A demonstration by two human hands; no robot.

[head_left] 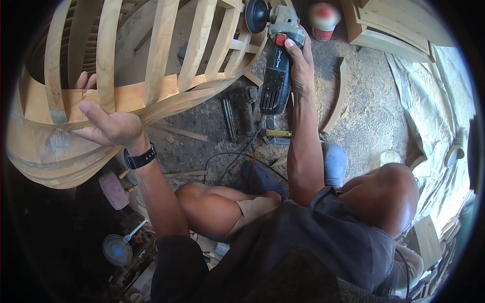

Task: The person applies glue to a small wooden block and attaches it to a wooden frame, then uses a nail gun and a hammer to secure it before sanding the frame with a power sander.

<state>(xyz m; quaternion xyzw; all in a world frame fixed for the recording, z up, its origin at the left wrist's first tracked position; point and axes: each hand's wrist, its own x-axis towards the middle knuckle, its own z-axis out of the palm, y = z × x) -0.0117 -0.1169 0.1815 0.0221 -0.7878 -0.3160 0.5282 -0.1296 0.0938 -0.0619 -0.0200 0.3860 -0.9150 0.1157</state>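
A large curved wooden frame (126, 98) of vertical slats and a bent rim fills the upper left. My left hand (103, 123), with a black watch on the wrist, grips the rim, fingers wrapped around one slat. My right hand (299, 63) holds a black and grey angle grinder (277, 55) by its body, its round sanding pad (256, 15) pressed against a slat at the frame's right edge. The grinder's cable (237, 159) trails down across the floor.
My bent knees are below the hands. On the dusty floor lie metal tools (237, 116), a yellow tape measure (278, 135), a curved wood strip (337, 96) and offcuts. Wooden panels (389, 25) and a red can (323, 20) stand at upper right; plastic sheeting (434, 101) covers the right.
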